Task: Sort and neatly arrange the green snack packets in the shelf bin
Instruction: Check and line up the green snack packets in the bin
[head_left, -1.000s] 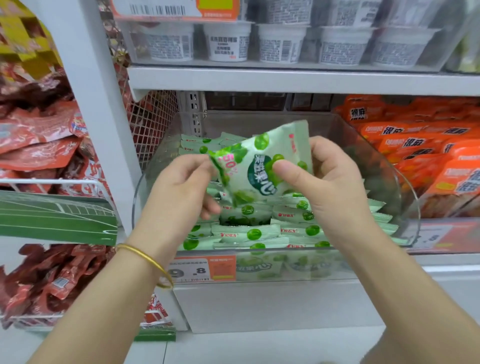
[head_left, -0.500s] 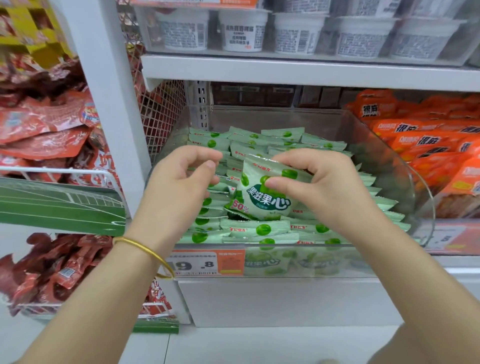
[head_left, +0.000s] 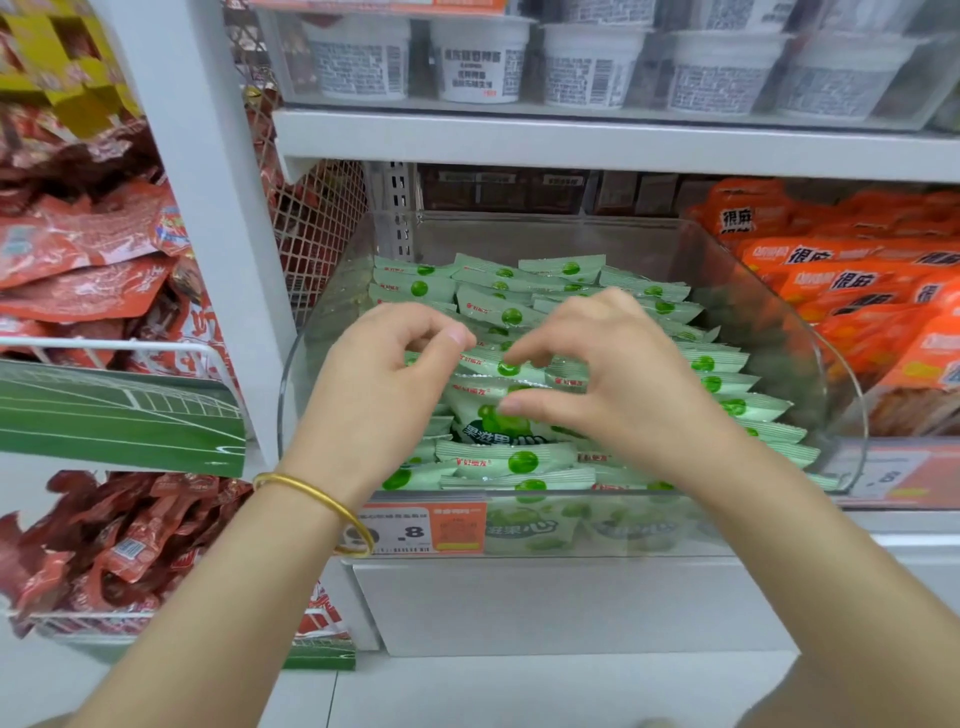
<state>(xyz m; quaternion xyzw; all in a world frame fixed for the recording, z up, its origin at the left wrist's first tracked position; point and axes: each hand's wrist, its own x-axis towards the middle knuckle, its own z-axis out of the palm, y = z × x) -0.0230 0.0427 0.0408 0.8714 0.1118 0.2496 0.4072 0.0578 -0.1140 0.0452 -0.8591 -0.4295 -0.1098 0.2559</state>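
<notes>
A clear bin (head_left: 623, 239) is carried mid-frame on the white shelf (head_left: 571, 597); orange packets (head_left: 857, 291) are stacked at right.

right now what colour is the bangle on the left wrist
Gold: the bangle is a plain, shiny thin band with no pattern, seen best in the head view.

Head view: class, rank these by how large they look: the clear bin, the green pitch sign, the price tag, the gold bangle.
1. clear bin
2. green pitch sign
3. price tag and gold bangle: similar span, and the bangle is nearer the camera, so I leave them unranked.
</notes>
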